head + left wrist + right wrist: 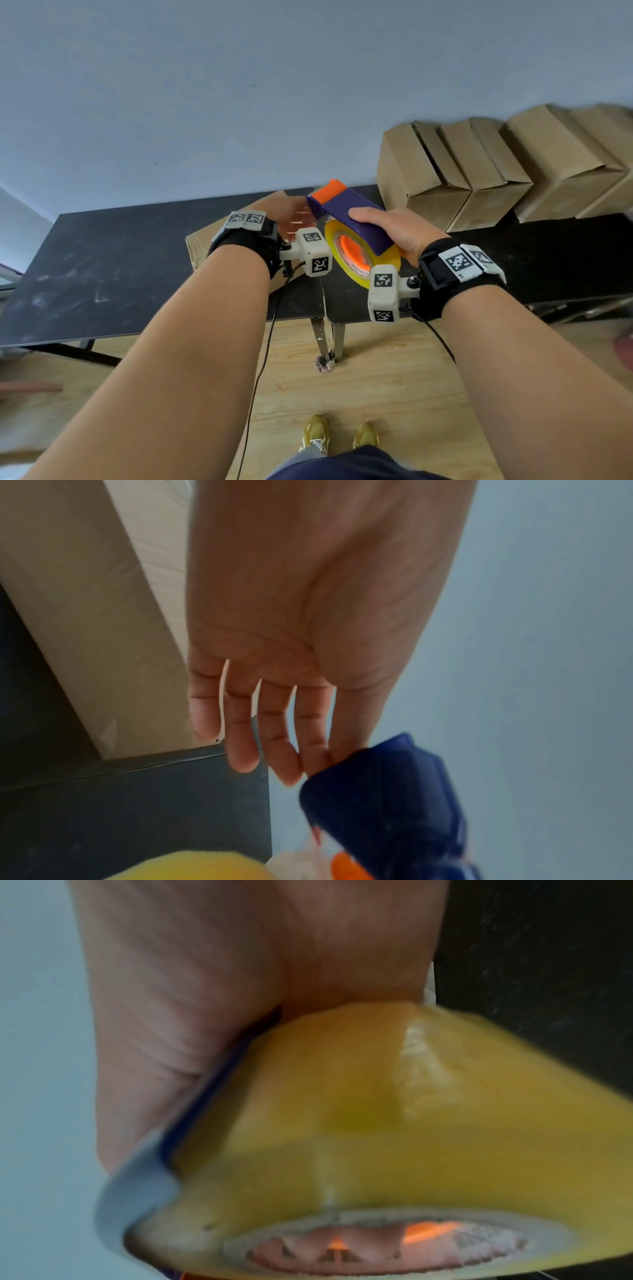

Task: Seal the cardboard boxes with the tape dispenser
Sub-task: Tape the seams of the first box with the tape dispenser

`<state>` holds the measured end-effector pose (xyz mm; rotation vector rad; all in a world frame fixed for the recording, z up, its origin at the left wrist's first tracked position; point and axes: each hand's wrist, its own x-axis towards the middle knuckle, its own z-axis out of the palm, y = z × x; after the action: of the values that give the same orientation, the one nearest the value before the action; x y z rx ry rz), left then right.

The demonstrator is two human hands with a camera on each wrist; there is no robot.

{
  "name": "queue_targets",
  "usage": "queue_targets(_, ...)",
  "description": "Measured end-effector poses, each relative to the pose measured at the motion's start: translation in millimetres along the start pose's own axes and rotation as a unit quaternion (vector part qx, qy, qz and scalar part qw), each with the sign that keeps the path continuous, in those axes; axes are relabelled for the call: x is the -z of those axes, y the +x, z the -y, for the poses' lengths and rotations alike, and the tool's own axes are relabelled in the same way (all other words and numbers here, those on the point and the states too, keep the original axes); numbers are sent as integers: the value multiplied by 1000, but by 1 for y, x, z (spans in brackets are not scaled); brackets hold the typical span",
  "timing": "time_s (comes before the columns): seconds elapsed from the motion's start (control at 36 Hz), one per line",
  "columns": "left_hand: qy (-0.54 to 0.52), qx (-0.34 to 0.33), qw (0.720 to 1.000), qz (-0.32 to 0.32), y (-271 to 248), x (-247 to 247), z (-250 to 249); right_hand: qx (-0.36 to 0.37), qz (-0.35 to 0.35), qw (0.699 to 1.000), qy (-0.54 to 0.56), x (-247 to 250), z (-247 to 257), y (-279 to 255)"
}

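My right hand grips a tape dispenser with a purple body, an orange front end and a yellow tape roll, held in the air above the black table. In the right wrist view the tape roll fills the frame under my right palm. My left hand hovers with straight fingers beside the dispenser's front end, the thumb reaching to it. A brown cardboard box lies on the table below my left hand, mostly hidden by my wrist; the left wrist view shows the box too.
Several cardboard boxes stand in a row at the table's back right against the pale wall. The table is two black tops joined at a seam. Cables hang from both wrist cameras over the wooden floor.
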<state>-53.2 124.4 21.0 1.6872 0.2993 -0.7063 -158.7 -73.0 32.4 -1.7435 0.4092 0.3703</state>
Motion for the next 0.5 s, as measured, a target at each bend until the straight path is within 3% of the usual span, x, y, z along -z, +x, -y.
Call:
queue_targets(0.17,25,11,1000,-6,-6,-2,-2,-11,21,1000,0,4,-1,-2)
queue_targets(0.25,123,27,992,17,-1,0,-5,-33,46,998,9,2,-3,-2)
queue_targets(0.36,267,0,964,4,5,-2,-10,-53,61,997,-8,2,-7,-1)
queue_targets(0.5,414,-31,909,-22,5,-10,-15,-66,68,995,-43,3,-10,-1)
